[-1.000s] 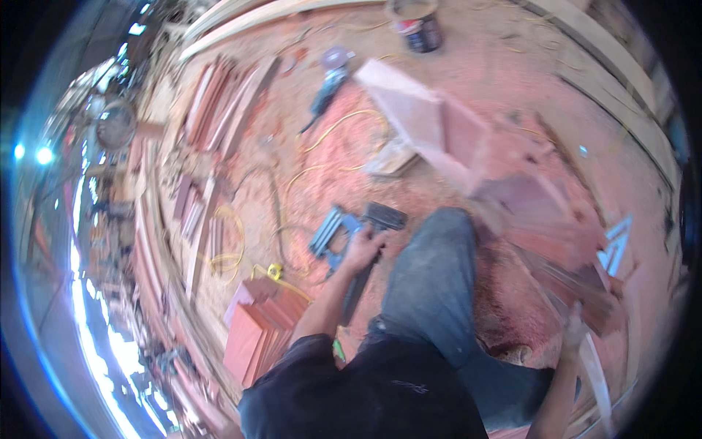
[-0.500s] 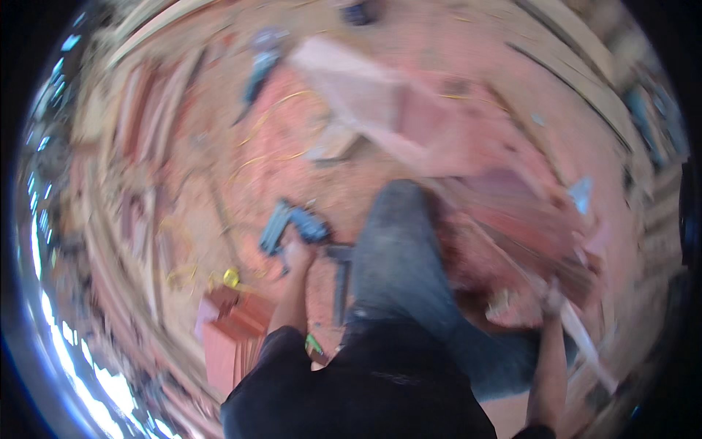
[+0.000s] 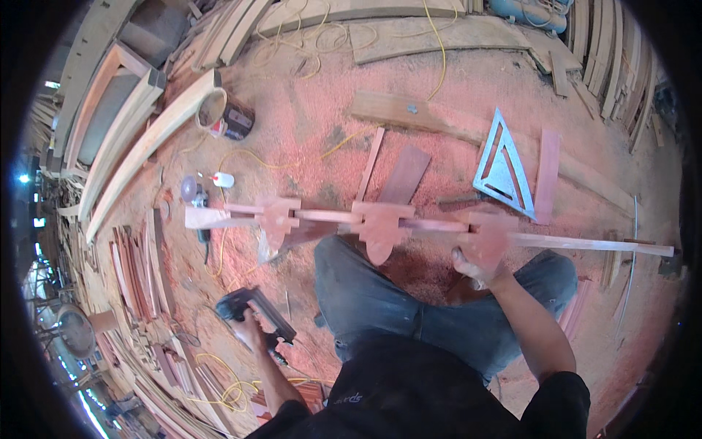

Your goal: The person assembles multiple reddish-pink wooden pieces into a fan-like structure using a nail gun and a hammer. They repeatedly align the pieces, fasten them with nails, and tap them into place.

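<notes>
While pink sawdust (image 3: 292,143) covers most of the ground, timber crowds the edges of this workshop — curved beams (image 3: 157,157) to the far left, planks (image 3: 603,58) stacked at the far right beside a blue tank (image 3: 530,13). A yellow hose (image 3: 441,62) snakes over the floor, and I can see a bucket (image 3: 239,121), a white bottle (image 3: 224,180) and an angle grinder (image 3: 202,212) on the left side. Off to the right, a metal triangle square (image 3: 504,172) lies next to a reddish board (image 3: 547,175).

Across the seated person, just beyond the knees, stretches the wooden piece (image 3: 384,219): a long, slim, pale-pink strip carrying three stepped brackets, the middle one plainly ending in a rounded tongue. Its right end reaches well past the knee. The right hand (image 3: 482,274) is curled around the rightmost bracket, thumb toward the body; I cannot tell where all its fingers sit. Out past the left knee, the left hand (image 3: 250,331) is wrapped round the grip of a dark nail gun (image 3: 272,314) — well apart from the wood.
</notes>
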### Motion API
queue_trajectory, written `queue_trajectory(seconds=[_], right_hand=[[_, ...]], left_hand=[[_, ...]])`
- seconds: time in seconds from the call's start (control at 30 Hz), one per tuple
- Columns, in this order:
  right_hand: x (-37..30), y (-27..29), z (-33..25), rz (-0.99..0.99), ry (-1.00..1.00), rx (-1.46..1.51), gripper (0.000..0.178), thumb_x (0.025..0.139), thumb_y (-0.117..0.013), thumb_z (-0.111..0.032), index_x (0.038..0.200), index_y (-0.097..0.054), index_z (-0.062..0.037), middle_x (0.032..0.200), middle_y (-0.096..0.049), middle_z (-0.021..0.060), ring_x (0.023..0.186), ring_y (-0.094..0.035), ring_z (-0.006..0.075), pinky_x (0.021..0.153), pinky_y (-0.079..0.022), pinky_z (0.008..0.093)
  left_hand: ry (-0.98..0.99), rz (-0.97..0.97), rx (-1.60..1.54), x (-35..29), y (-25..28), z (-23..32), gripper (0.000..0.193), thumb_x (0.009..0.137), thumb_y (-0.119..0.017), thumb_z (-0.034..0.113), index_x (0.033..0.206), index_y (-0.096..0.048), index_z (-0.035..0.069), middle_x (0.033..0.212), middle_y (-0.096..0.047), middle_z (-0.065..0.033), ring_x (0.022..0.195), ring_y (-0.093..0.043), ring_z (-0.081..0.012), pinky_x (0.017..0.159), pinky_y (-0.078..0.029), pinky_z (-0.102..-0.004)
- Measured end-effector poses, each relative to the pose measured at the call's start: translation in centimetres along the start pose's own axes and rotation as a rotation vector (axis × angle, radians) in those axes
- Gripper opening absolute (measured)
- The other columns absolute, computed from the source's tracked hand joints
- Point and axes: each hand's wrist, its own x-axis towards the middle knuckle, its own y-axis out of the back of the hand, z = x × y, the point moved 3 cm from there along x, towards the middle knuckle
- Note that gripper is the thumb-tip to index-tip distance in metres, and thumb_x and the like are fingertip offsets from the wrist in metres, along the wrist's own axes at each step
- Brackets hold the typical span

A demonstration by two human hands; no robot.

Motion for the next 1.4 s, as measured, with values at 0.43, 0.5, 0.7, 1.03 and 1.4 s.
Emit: queue_trajectory(seconds=[0.43, 0.5, 0.7, 1.03, 1.4], right_hand=[[-1.9, -0.3, 0.8, -0.143, -0.192, 0.162, 0.062, 0.067, -0.086, -0.026, 0.122, -0.065, -0.0059, 0.121, -0.063, 0.0147, 0.120, -0.060, 0.0360, 0.105, -0.047, 0.0481], [-2.1, -0.9, 0.7, 0.006, -0.252, 0.385, 0.066, 0.069, -0.088, -0.027, 0.125, -0.059, -0.0073, 0.124, -0.061, 0.0143, 0.121, -0.060, 0.0352, 0.106, -0.047, 0.0484], [-3.0, -3.5, 1.5, 0.271, -0.349, 0.879, 0.075, 0.079, -0.094, -0.034, 0.125, -0.039, -0.0141, 0.121, -0.051, 0.0105, 0.122, -0.059, 0.0339, 0.108, -0.047, 0.0548], [-4.3, -4.2, 2.7, 0.372, -0.342, 0.898, 0.028, 0.093, -0.076, -0.025, 0.095, -0.051, -0.0121, 0.093, -0.055, 0.0094, 0.103, -0.073, 0.0400, 0.091, -0.056, 0.0608], [-4.3, -4.0, 2.6, 0.384, -0.336, 0.848, 0.020, 0.086, -0.076, -0.022, 0.088, -0.057, -0.0150, 0.093, -0.057, 0.0074, 0.104, -0.076, 0.0389, 0.090, -0.061, 0.0601]], left_hand=[[-1.437, -0.063, 0.453, -8.6, 4.3, 58.1, 0.040, 0.103, -0.074, 0.025, 0.135, -0.071, 0.000, 0.114, -0.075, -0.0091, 0.097, -0.068, -0.0149, 0.084, -0.053, -0.0338], [-1.876, -0.178, 0.580, -12.4, -2.3, 63.3, 0.037, 0.099, -0.077, 0.025, 0.126, -0.076, 0.000, 0.102, -0.077, -0.0064, 0.088, -0.067, -0.0139, 0.079, -0.053, -0.0330], [-1.322, -1.421, 0.828, -19.6, -27.0, 64.2, 0.046, 0.091, -0.075, 0.044, 0.093, -0.075, -0.002, 0.074, -0.067, -0.0123, 0.072, -0.070, -0.0221, 0.066, -0.054, -0.0416], [-0.636, -2.274, 0.911, -22.6, -46.1, 49.5, 0.038, 0.099, -0.076, 0.037, 0.118, -0.071, 0.004, 0.095, -0.072, -0.0023, 0.065, -0.064, -0.0126, 0.057, -0.052, -0.0309], [-0.500, -2.272, 0.962, -21.1, -48.6, 47.0, 0.042, 0.100, -0.074, 0.039, 0.123, -0.069, 0.004, 0.094, -0.072, -0.0047, 0.066, -0.066, -0.0139, 0.056, -0.053, -0.0310]])
